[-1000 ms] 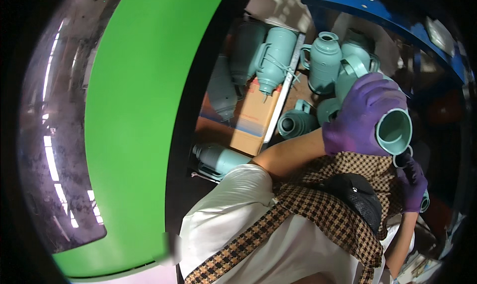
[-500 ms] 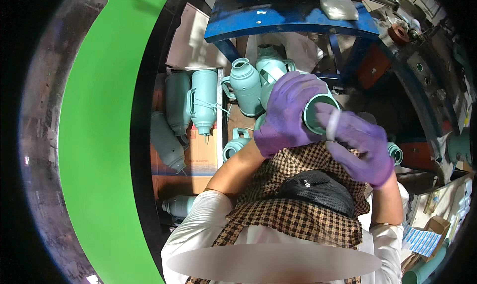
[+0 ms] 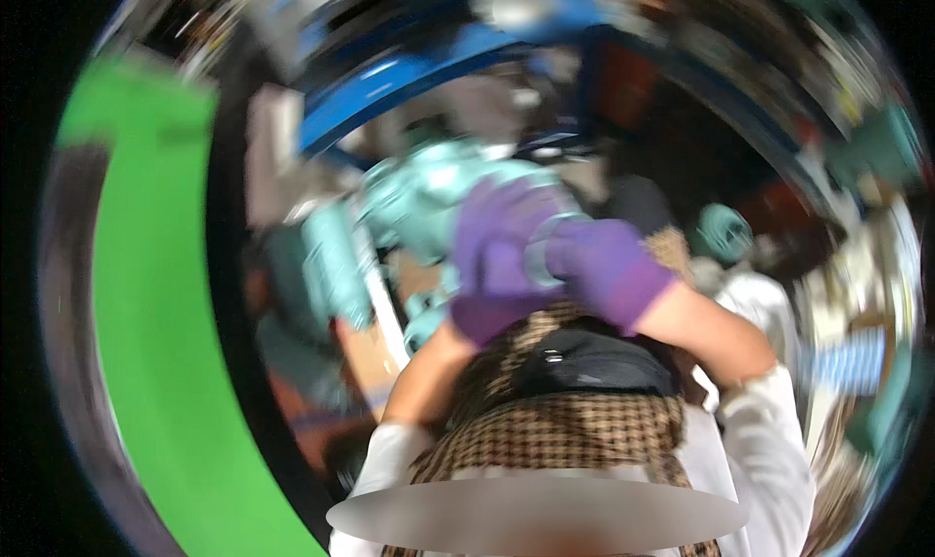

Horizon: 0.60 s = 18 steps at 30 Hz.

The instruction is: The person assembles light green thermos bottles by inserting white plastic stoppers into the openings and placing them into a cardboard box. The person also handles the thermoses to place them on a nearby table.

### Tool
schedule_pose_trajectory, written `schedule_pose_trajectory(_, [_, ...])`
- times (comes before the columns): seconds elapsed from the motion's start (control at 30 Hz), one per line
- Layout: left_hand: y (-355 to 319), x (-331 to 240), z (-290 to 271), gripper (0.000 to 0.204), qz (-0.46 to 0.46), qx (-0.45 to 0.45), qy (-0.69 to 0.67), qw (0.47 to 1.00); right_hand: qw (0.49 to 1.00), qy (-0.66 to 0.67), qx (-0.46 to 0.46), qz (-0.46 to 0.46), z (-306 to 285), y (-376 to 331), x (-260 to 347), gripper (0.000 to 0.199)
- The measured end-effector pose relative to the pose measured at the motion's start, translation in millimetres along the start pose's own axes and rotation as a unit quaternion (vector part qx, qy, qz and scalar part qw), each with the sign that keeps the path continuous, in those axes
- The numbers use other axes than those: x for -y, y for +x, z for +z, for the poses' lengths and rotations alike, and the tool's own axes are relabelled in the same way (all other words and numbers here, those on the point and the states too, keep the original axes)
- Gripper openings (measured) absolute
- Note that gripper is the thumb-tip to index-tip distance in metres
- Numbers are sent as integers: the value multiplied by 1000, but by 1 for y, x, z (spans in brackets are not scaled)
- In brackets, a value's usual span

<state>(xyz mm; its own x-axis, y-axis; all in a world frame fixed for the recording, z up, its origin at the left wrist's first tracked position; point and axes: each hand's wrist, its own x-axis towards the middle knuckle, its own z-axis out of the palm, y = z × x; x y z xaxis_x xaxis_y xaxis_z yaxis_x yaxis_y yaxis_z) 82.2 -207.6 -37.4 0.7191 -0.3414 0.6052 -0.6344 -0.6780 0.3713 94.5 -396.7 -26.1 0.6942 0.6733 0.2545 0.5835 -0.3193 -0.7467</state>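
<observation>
Purple gloves cover both my hands. My left hand (image 3: 492,250) is wrapped round a teal flask casing (image 3: 538,253), whose open end faces right. My right hand (image 3: 609,270) presses up to that open end, its fingers hidden in or behind the rim. The white ring it held earlier cannot be made out now. Motion blurs the whole view. Just beyond my left hand stands a cluster of teal flask casings (image 3: 419,202).
Teal casings (image 3: 336,265) lie in a box to the left, beside a long green surface (image 3: 156,314). A blue bench (image 3: 409,85) stands ahead. Another teal casing (image 3: 724,232) is at the right, with a blue-and-white printed sheet (image 3: 847,362) farther right.
My right hand has brought the white ring to the casing's open end, and its fingers are now hidden there. The whole view has swung, shifting the surroundings and blurring them.
</observation>
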Motion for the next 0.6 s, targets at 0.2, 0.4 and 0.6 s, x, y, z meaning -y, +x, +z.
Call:
schedule_pose_trajectory(0.2, [0, -6, 12, 37, 63, 41, 96, 993, 989, -75, -128, -11, 51, -10, -6, 11])
schedule_pose_trajectory(0.4, [20, -34, -6, 31, 213, 107, 115, 964, 939, 53, -323, -106, -7, -126, -13, 38])
schedule_pose_trajectory(0.6, [-28, -28, -2, 26, 403, 289, 136, 858, 660, -388, -567, 304, -78, -412, -65, 29])
